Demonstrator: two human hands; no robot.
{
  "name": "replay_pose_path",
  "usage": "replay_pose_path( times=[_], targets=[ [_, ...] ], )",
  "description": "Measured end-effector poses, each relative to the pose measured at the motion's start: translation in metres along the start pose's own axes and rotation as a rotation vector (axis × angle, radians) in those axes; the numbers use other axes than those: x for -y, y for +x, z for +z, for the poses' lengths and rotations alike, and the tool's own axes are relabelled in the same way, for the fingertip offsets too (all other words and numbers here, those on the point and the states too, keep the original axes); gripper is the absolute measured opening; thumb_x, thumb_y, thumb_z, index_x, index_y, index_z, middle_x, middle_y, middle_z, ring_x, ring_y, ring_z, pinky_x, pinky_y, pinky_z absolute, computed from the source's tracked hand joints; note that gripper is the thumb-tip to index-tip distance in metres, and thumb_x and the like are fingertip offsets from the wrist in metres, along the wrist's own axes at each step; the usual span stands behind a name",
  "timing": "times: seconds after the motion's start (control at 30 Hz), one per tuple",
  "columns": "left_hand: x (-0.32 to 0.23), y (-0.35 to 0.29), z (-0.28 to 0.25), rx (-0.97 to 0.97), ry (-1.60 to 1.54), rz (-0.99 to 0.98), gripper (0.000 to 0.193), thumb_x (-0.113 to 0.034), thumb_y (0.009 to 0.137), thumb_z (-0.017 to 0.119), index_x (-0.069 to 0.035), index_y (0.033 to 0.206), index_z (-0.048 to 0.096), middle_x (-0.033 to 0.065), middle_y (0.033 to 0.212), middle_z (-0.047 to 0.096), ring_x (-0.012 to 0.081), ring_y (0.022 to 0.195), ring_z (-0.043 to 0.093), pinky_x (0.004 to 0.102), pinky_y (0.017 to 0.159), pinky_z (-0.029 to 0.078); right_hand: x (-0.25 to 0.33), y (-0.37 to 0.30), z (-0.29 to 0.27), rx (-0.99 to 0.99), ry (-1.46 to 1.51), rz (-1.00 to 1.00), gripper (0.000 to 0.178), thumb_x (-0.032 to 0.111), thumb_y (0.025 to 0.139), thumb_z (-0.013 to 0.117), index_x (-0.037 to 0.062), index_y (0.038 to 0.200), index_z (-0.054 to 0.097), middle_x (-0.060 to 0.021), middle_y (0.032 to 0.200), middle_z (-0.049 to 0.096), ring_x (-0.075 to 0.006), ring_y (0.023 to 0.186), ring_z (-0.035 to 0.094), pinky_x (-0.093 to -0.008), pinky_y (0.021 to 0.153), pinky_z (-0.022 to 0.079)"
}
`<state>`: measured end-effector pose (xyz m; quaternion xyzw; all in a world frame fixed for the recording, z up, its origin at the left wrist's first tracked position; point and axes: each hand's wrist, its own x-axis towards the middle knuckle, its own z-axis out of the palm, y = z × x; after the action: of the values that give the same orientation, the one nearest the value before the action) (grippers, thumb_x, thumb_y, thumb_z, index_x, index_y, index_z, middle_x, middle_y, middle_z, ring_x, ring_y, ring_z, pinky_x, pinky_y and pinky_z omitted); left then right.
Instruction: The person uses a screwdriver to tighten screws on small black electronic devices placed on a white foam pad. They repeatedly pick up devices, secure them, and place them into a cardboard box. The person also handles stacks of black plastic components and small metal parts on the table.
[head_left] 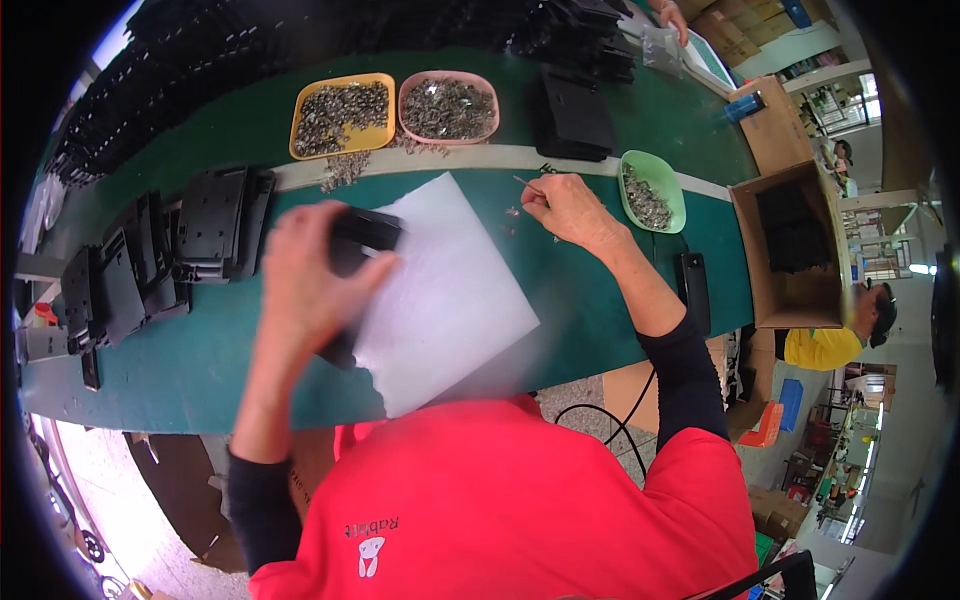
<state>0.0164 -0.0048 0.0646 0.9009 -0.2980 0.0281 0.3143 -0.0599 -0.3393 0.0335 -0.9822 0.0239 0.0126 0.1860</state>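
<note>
- Head view: black rectangular plastic panel (365, 232), at left edge of flat white sheet (450, 280); probably light, stiff; take opposite edges.
- Your left hand (315, 270): fingers spread around it.
- Right hand (572, 210): pinching slender greyish piece (526, 184).

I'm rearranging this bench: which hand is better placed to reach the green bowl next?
Probably the right hand: it is much nearer the green bowl, though it pinches a thin piece. The left hand is across the white sheet, around a black part.

Bright | left grip (303, 280) blurred | picture rim dark, bent, seemingly soft
</note>
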Motion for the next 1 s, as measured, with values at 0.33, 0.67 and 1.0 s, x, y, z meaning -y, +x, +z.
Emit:
replay_pose_path(
  times=[0.33, 0.67, 1.0],
  targets=[
    [-0.042, -0.041, 0.075, 0.028, 0.255, -0.026, 0.079, -0.05, 0.069, 0.079, 0.003, 0.123, 0.055, 0.0279, 0.134, 0.039, 0.0427, 0.102, 0.05, 0.0509, 0.082, 0.047, 0.002, -0.011, 0.034, -0.178, 0.0, -0.18, 0.017, 0.007, 0.08, 0.071, -0.0001, 0.095, 0.069, -0.0134, 0.089, 0.066, -0.0323, 0.078, 0.066, -0.039, 0.072, 0.052],
    [-0.032, -0.039, 0.057, -0.102, -0.009, 0.065, 0.037, -0.02, 0.085, 0.069, 0.0, 0.115, 0.062, 0.0199, 0.115, 0.056, 0.0315, 0.091, 0.059, 0.04, 0.072, 0.052, 0.037, -0.018, 0.013, -0.239, 0.325, -0.143, 0.011, 0.006, 0.082, 0.07, 0.0037, 0.092, 0.07, -0.0095, 0.077, 0.065, -0.0196, 0.061, 0.06, -0.0308, 0.055, 0.046],
    [-0.038, -0.028, 0.064, 0.309, -1.194, -0.472, 0.018, -0.015, 0.095, 0.061, 0.001, 0.102, 0.067, 0.0021, 0.079, 0.065, 0.0068, 0.066, 0.059, 0.0209, 0.058, 0.048, 0.089, -0.033, 0.025, -0.252, 0.238, -0.633, 0.023, -0.003, 0.073, 0.072, 0.0081, 0.093, 0.072, -0.0072, 0.087, 0.07, -0.0238, 0.066, 0.066, -0.0288, 0.056, 0.053]
  ],
)
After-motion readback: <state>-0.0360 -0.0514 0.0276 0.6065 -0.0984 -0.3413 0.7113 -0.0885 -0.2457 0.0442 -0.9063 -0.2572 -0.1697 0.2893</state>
